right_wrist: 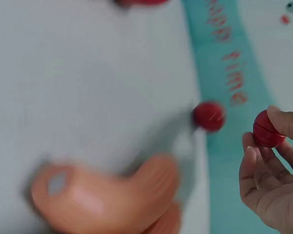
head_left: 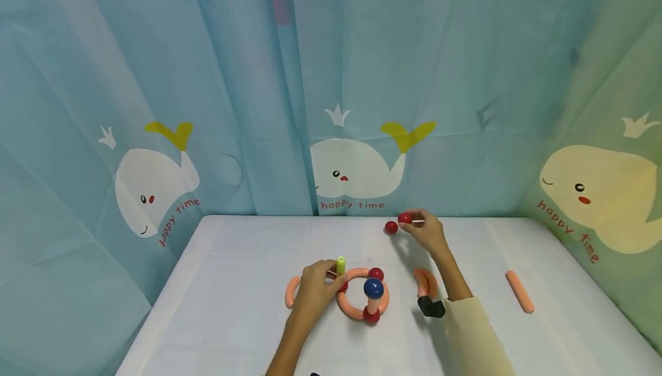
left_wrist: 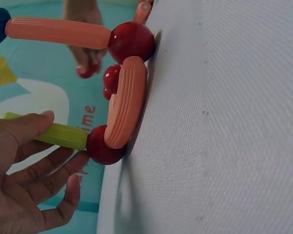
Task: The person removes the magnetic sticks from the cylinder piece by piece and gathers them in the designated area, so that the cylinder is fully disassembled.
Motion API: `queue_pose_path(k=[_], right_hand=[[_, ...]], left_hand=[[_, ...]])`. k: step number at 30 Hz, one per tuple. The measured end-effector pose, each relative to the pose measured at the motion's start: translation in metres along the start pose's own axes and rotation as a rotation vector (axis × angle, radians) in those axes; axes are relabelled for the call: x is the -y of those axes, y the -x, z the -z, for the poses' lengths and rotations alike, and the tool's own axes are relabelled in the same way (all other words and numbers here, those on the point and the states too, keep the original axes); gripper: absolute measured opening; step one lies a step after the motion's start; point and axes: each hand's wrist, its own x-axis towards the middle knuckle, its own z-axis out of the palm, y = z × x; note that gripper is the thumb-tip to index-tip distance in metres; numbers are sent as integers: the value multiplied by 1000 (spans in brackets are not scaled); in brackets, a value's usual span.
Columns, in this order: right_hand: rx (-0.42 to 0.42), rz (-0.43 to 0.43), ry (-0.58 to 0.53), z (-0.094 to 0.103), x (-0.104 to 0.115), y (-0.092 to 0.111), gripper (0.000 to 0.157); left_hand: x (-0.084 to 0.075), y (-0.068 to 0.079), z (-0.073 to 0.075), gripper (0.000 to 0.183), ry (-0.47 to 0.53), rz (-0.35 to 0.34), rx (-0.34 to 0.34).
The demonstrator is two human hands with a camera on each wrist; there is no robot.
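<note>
On the table lies a ring (head_left: pixel 352 312) of curved orange rods joined by red balls. From one red ball (left_wrist: pixel 130 43) a straight orange rod (left_wrist: pixel 58 32) stands up, topped by a blue ball (head_left: pixel 373 288). My left hand (head_left: pixel 316 285) pinches an upright yellow-green rod (left_wrist: pixel 64 136) between thumb and fingers; its lower end meets another red ball (left_wrist: pixel 103 147) of the ring. Near the table's far edge, my right hand (head_left: pixel 428 233) holds a loose red ball (right_wrist: pixel 267 129) in its fingertips, raised off the table. A second loose red ball (head_left: pixel 391 227) rests just left of it.
Curved orange rods (head_left: pixel 425 282) lie right of the ring, close to the right forearm. A straight orange rod (head_left: pixel 519 291) lies farther right. Another curved orange rod (head_left: pixel 292 291) sits left, partly behind the left hand. A blue whale-print curtain (head_left: pixel 258 77) hangs behind the table.
</note>
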Motion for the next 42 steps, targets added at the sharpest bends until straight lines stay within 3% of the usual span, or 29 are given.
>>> queue_pose_path(k=[5, 10, 16, 24, 33, 42], right_hand=[[42, -53, 101, 3, -24, -10, 41], [100, -124, 138, 4, -33, -18, 41], [113, -112, 168, 3, -35, -24, 41], [169, -137, 159, 1, -30, -31, 42], [184, -126, 129, -3, -29, -34, 42], [240, -90, 127, 0, -30, -34, 47]], left_hand=[[0, 1, -2, 22, -24, 4, 15], [0, 2, -2, 23, -38, 25, 34], [-1, 3, 0, 24, -63, 47, 56], [0, 2, 4, 22, -70, 18, 57], [0, 3, 3, 29, -84, 78, 86], [2, 2, 4, 32, -88, 89, 88]])
